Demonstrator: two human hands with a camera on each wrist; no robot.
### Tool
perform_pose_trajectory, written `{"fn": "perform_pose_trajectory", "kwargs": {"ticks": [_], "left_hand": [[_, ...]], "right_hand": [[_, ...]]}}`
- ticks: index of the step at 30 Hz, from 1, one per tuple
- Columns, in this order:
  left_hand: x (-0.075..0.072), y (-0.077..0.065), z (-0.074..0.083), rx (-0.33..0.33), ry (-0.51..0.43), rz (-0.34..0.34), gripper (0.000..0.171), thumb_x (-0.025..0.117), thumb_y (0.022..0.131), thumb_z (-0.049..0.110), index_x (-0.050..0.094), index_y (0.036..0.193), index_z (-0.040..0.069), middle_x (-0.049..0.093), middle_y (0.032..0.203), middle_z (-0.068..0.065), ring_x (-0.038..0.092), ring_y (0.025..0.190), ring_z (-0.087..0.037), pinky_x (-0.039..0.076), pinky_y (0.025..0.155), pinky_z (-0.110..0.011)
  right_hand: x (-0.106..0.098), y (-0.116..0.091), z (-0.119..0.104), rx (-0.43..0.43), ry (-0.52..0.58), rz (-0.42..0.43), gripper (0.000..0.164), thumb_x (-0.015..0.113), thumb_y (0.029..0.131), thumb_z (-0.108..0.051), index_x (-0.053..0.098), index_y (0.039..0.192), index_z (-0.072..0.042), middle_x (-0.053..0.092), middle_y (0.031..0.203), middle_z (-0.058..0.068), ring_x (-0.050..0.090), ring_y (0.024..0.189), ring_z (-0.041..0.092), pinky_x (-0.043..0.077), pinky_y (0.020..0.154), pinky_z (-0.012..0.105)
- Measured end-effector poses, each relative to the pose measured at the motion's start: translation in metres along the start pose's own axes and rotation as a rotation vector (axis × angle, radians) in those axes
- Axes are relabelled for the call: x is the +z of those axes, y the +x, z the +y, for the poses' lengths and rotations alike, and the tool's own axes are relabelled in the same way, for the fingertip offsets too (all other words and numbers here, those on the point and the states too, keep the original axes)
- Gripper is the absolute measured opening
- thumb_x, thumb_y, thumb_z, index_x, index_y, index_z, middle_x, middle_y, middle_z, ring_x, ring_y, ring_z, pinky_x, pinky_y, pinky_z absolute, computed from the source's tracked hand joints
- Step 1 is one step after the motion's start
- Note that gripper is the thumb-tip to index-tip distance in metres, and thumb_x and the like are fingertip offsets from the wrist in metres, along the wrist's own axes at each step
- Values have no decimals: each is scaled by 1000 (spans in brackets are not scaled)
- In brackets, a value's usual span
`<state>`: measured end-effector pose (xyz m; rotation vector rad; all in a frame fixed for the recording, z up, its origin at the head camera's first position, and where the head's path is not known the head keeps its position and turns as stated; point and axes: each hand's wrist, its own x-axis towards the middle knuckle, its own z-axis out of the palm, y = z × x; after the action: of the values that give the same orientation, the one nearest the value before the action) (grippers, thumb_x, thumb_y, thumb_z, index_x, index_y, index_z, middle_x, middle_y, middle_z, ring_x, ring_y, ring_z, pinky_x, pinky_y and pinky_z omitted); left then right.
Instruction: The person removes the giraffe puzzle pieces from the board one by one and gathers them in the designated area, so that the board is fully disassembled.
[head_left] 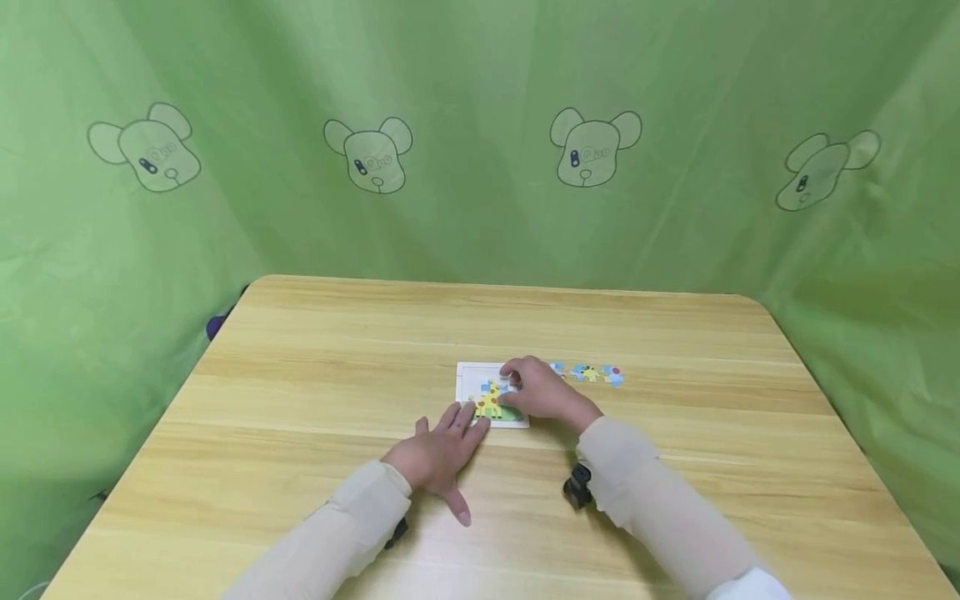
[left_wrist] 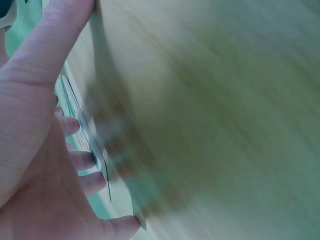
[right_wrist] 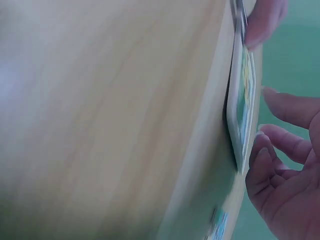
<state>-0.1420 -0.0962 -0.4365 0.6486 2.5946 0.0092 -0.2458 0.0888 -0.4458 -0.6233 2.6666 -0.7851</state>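
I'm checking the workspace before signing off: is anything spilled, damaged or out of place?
Nothing stands out: the loose puzzle pieces lie in a row beside the puzzle board, and no spill or damage shows.

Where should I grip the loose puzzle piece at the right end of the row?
Probably pinch the rightmost loose piece by its near and far edges, with the right hand coming from above and the right. It lies flat on the table, with another loose piece close on its left, while its right side faces bare wood.
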Motion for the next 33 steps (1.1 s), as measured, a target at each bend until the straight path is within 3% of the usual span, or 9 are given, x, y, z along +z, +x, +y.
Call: {"fn": "perform_pose_trajectory", "kwargs": {"ticks": [5, 12, 27, 33], "left_hand": [[-1, 0, 1, 2, 19, -5, 136, 75, 49, 72, 5, 153, 19, -1, 159, -12, 4, 146, -29, 25, 107, -61], [-1, 0, 2, -1, 20, -14, 136, 75, 49, 72, 5, 153, 20, -2, 159, -11, 3, 146, -29, 25, 107, -62], [-1, 1, 1, -1, 22, -17, 136, 74, 48, 72, 5, 153, 20, -2, 159, -11, 2, 146, -29, 25, 107, -61], [-1, 1, 0, -2, 22, -16, 136, 74, 49, 72, 5, 153, 18, -2, 159, -12, 3, 146, -30, 25, 107, -62]], "right_hand": [[7, 6, -4, 2, -33, -41, 52, 75, 80, -23, 58, 124, -1, 55, 98, 8, 50, 87, 18, 47, 79, 34], [8, 6, -6, 14, -48, -70, 49, 73, 82, -21, 58, 124, -2, 52, 98, 8, 48, 87, 18, 46, 79, 33], [8, 3, -7, 22, -23, -65, 48, 72, 83, -21, 53, 124, -5, 51, 104, 9, 50, 91, 20, 46, 84, 37], [11, 4, -10, -1, -61, -28, 49, 73, 82, -23, 51, 124, -9, 50, 103, 8, 51, 89, 19, 47, 83, 35]]}}
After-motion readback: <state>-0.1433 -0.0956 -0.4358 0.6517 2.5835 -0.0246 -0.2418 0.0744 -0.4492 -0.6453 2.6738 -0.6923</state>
